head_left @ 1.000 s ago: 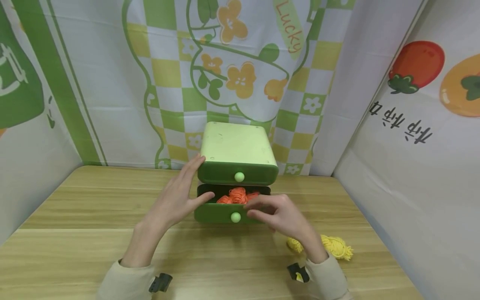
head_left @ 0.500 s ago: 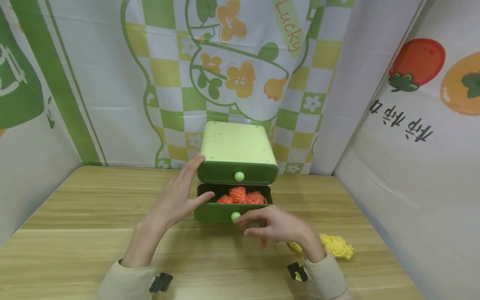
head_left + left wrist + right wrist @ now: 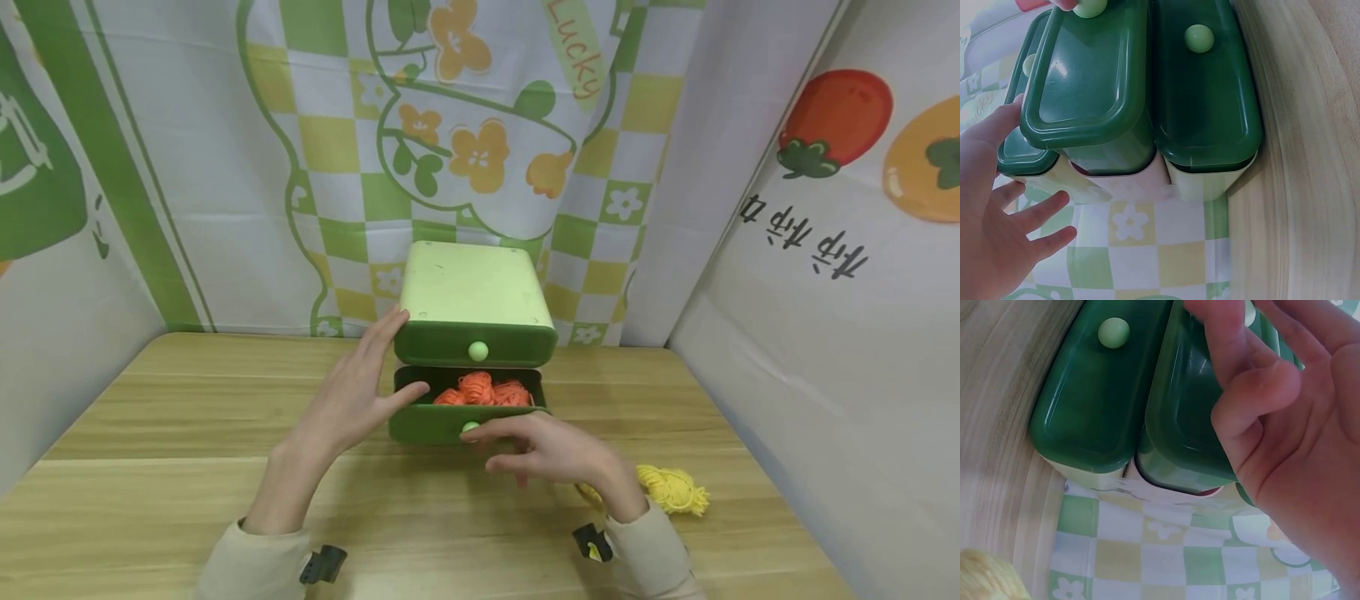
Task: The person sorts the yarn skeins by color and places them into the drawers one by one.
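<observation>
A small drawer cabinet (image 3: 472, 283) has a pale green top and dark green drawer fronts. One drawer (image 3: 431, 423) is pulled out, and orange yarn bundles (image 3: 477, 388) lie inside. My left hand (image 3: 348, 400) touches the cabinet's left side with its fingertips, thumb stretched over the drawer's opening. At the drawer's round knob (image 3: 470, 427) is my right hand (image 3: 551, 450), its index fingertip against it and partly covering it. In the left wrist view, the pulled-out drawer (image 3: 1088, 81) stands further forward than the drawer below it (image 3: 1207, 100).
A yellow yarn bundle (image 3: 672, 490) lies on the wooden table (image 3: 187, 500) by my right wrist, partly hidden by it. A printed curtain (image 3: 337, 200) hangs close behind the cabinet. A white printed wall cloth (image 3: 825, 358) borders the table's right side.
My right hand has moved from the drawer's right rim, over the orange yarn, down and left to the knob. The rightmost orange bundle now shows fully. My left hand has stayed in place.
</observation>
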{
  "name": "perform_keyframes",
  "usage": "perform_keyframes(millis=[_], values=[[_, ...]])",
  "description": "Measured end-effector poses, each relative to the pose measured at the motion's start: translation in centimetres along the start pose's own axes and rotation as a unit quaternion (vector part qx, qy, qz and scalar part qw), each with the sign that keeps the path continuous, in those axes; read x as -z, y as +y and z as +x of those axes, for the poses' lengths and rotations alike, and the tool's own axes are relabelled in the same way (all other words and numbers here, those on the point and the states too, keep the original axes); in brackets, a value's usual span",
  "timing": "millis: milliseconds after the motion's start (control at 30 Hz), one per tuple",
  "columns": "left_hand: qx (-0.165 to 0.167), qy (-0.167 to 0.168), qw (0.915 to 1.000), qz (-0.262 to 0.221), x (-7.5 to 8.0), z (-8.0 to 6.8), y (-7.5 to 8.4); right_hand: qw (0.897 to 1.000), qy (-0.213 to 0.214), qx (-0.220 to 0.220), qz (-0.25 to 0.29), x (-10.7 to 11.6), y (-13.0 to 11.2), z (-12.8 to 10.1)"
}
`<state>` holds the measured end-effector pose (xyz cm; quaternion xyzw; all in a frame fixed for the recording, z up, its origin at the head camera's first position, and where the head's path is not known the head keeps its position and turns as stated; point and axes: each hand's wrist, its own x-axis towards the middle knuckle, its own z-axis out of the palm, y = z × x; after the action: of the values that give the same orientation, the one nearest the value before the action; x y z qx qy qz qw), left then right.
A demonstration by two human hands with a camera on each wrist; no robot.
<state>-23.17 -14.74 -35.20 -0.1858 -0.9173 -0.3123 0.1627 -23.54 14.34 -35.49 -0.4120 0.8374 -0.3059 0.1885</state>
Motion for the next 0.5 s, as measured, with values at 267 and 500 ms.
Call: perform_keyframes(millis=[267, 500], values=[[-0.002, 0.006, 1.0, 0.0, -0.16, 0.07, -0.09, 1.0, -0.002, -0.005, 0.002, 0.03, 0.09, 0.01], [0.002, 0.004, 1.0, -0.002, -0.21, 0.04, -0.06, 1.0, -0.002, -0.001, 0.0, 0.1, 0.03, 0.01]])
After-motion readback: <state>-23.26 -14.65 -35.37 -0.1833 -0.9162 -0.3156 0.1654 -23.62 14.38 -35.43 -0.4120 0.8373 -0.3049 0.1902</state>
